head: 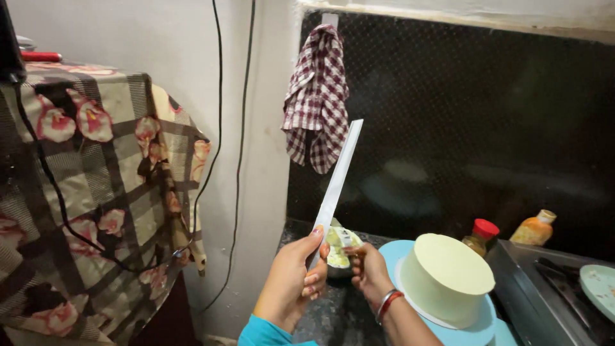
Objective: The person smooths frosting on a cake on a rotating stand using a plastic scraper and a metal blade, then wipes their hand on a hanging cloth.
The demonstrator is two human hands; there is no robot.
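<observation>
Much of what we work with is half hidden. Our left hand (291, 275) is closed around the lower end of a long white scraper blade (338, 181), whose bottom is covered by our fingers; the blade rises tilted up and to the right, in front of a checked cloth (317, 96) hanging by the dark window. Our right hand (369, 269) is curled near the blade's base, just above a small bowl (339, 256); we cannot tell whether it grips anything, because the fingers face away and blur. The bowl stands on the dark desk (333, 314) and holds pale yellowish cream, though its rim is mostly covered by our hands. Right of it, a pale yellow cake (446, 275) stands on a light blue turntable (477, 330), cut off at the bottom edge. Behind the cake, a jar with a red lid (482, 234) is partly hidden, and an orange bottle (535, 229) lies tilted. A stove (551, 288) runs out of view at right.
</observation>
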